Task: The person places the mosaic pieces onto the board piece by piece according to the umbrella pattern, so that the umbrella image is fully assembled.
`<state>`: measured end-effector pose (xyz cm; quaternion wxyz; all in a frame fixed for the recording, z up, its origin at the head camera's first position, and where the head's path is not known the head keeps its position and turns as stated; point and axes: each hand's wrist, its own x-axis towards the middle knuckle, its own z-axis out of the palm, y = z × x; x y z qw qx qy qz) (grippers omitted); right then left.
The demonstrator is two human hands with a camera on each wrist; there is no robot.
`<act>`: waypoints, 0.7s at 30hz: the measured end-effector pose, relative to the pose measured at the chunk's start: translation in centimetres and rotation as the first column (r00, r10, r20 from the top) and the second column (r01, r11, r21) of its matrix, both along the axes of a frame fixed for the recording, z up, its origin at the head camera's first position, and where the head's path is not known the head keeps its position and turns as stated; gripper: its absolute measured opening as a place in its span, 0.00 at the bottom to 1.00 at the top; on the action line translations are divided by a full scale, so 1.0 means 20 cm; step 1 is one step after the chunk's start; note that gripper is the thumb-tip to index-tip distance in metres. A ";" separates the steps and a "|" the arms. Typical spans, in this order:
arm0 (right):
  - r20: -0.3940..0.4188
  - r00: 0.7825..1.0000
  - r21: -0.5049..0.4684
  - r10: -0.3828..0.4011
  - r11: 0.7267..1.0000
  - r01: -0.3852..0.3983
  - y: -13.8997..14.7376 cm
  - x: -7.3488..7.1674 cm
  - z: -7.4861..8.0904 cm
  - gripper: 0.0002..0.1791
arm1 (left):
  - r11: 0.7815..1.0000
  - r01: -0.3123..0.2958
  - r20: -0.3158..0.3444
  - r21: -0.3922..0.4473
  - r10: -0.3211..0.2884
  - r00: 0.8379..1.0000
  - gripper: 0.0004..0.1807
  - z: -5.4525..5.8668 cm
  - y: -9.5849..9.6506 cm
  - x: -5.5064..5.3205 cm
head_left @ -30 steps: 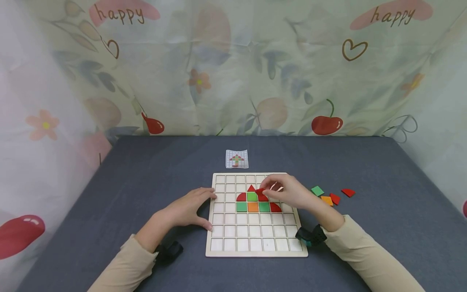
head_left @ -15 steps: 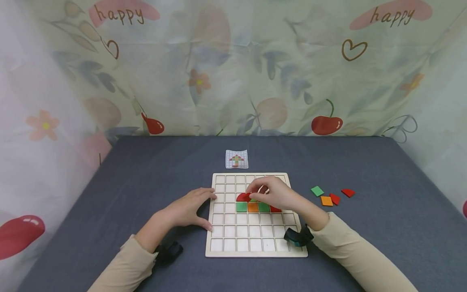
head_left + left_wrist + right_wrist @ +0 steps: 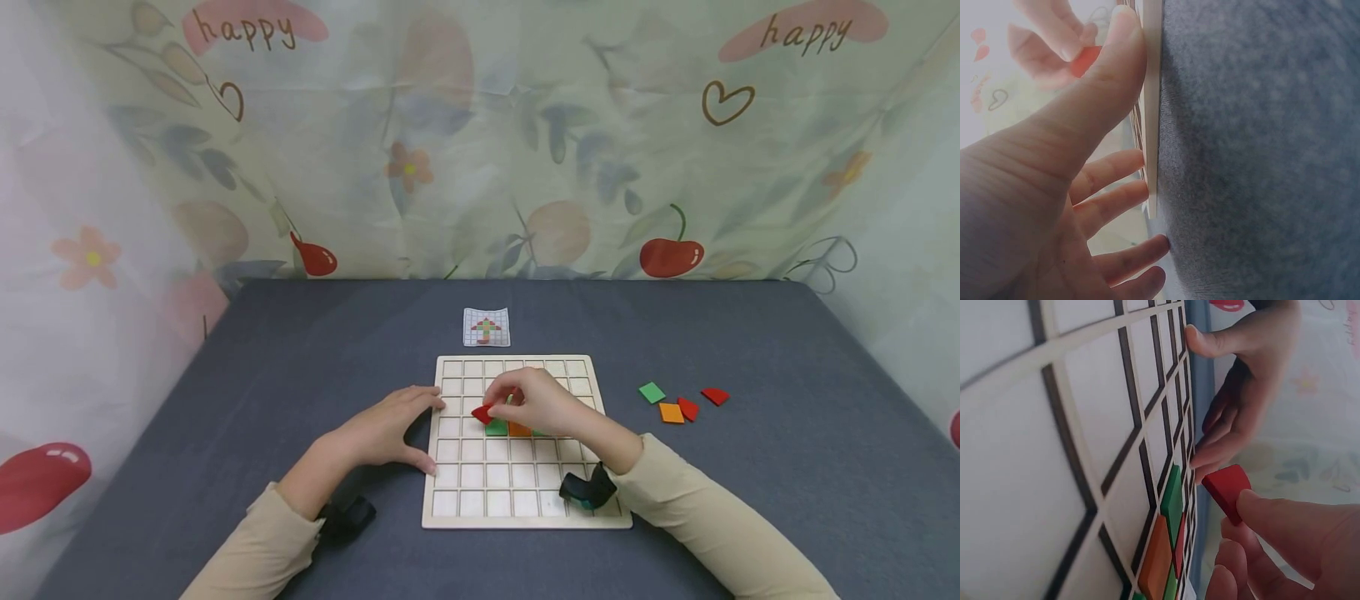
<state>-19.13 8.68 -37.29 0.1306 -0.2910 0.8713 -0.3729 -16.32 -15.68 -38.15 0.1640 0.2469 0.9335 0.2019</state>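
A light wooden grid board [image 3: 525,523] lies on the dark tabletop. My left hand [image 3: 390,427] rests at its left edge, thumb and fingertips spread along the rim, holding nothing. My right hand [image 3: 536,404] is over the board's upper middle. In the right wrist view its thumb and fingers pinch a red tile [image 3: 1227,487] with one curved side, raised above the grid. A green tile [image 3: 497,427] and an orange tile [image 3: 519,430] sit side by side in cells just below this hand. The hand hides most of the other placed tiles.
Behind the board lies a small card [image 3: 486,327] printed with a coloured arrow-like pattern. To the right are loose tiles: a green one [image 3: 652,392], an orange one [image 3: 672,413], a red one [image 3: 687,408] and another red one [image 3: 716,396]. A patterned curtain [image 3: 480,167] hangs behind the table.
The right hand has moved left across the board with the red tile, from the right of the placed tiles to their left side. My left hand has stayed put.
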 end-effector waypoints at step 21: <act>-0.058 0.996 0.145 0.066 0.988 -0.056 -0.09 0.00 0.00 0.04 | 1.000 -0.012 0.008 -0.001 0.012 1.000 0.46 0.00 0.00 0.00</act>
